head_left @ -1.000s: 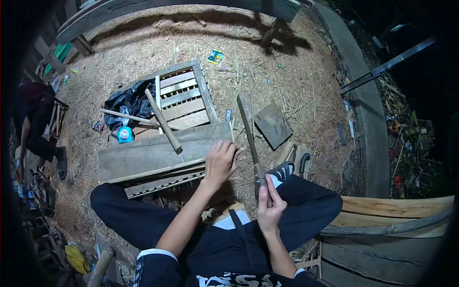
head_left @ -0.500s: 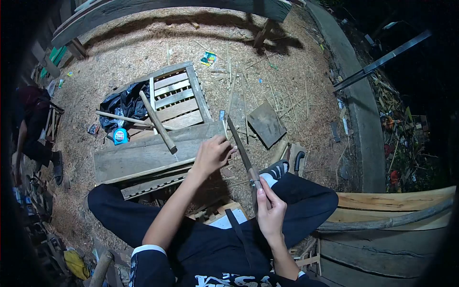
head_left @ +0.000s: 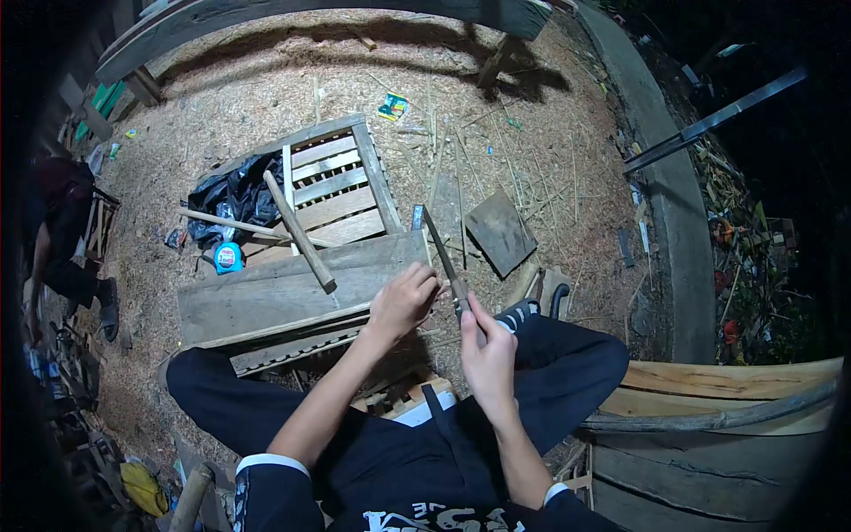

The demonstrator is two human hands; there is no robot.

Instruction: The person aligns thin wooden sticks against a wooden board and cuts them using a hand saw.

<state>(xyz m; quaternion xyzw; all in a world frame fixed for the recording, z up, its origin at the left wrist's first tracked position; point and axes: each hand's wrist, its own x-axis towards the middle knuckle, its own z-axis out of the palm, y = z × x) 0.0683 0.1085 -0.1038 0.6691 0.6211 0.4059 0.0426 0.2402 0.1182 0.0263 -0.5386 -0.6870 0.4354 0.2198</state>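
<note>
My right hand (head_left: pixel 489 359) is closed round the handle of a long, narrow-bladed knife (head_left: pixel 445 257). Its dark blade points away from me, up and slightly left. Just left of the blade, my left hand (head_left: pixel 403 301) has its fingers curled in a pinch. Whatever it holds is too small or too hidden to make out. That hand is by the right end of a grey wooden plank (head_left: pixel 266 297) in front of my legs. A round wooden stick (head_left: pixel 300 232) rests across the plank and a slatted wooden frame (head_left: pixel 337 191).
A blue tape measure (head_left: pixel 228 258) and a black plastic bag (head_left: pixel 235 199) lie at the frame's left. Right of the blade is a square board (head_left: pixel 501 232) among thin strips. A black curved handle (head_left: pixel 559 300) stands near my foot. Another person (head_left: pixel 66 230) is at far left.
My right hand has moved up and left with the knife, closer to my left hand. My left hand has shifted slightly down and right, its fingers still curled.
</note>
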